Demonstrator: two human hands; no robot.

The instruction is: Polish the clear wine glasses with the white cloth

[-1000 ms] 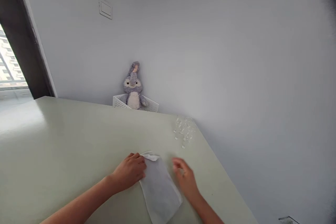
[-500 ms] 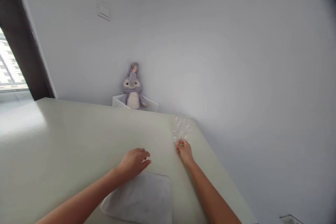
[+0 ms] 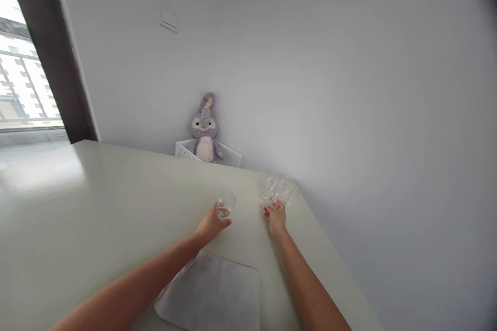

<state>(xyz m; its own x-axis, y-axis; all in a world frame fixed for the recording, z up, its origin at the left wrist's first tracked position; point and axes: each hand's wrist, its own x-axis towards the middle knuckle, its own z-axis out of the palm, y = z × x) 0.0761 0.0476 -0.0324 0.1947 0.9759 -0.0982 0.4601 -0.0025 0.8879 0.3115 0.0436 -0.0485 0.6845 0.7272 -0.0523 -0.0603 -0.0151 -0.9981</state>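
My left hand (image 3: 213,225) is curved around a small clear drinking glass (image 3: 227,204) that stands upright in front of it, thumb on the near side. To the right, my right hand (image 3: 276,216) is at the near edge of a cluster of clear glasses (image 3: 280,187). Its fingers are bent and apart; whether they touch a glass is hard to make out. Several glasses stand close together there, and their see-through outlines overlap. A folded grey cloth (image 3: 213,292) lies nearest to me, beneath the left forearm's side.
A pale glossy table (image 3: 128,207) spans the view, its right edge running along the wall. At the back, a white perforated basket (image 3: 232,156) holds a grey plush toy (image 3: 204,132). A wall switch (image 3: 169,19) and a dark window frame (image 3: 46,46) are at the left.
My left hand has gone forward from beside the cloth and now has a glass in it. My right hand's fingers have spread by the cluster. The view has turned slightly left.
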